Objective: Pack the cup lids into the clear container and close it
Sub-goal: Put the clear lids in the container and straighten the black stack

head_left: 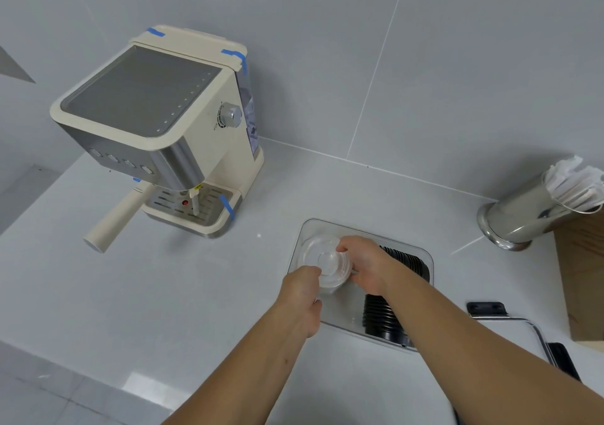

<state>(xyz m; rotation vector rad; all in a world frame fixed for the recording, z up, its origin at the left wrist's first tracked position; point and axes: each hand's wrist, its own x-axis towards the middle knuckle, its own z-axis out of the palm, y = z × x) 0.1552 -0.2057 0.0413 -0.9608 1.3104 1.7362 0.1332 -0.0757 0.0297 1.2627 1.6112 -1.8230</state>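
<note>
Where black lids (pixel 380 320) lie: clear container (pixel 425 254).

Pale grey glossy tiled wall (pixel 425 64) with thin white grout lines; light grey smooth countertop (pixel 163 293) meeting it; soft even light.

No words, brand names or numbers can be read anywhere. The coffee machine (pixel 157 130) has small dark marks around its side dial (pixel 229 115) and a printed label on its clear water tank (pixel 251 127), but both are too small and blurred to make out
</note>
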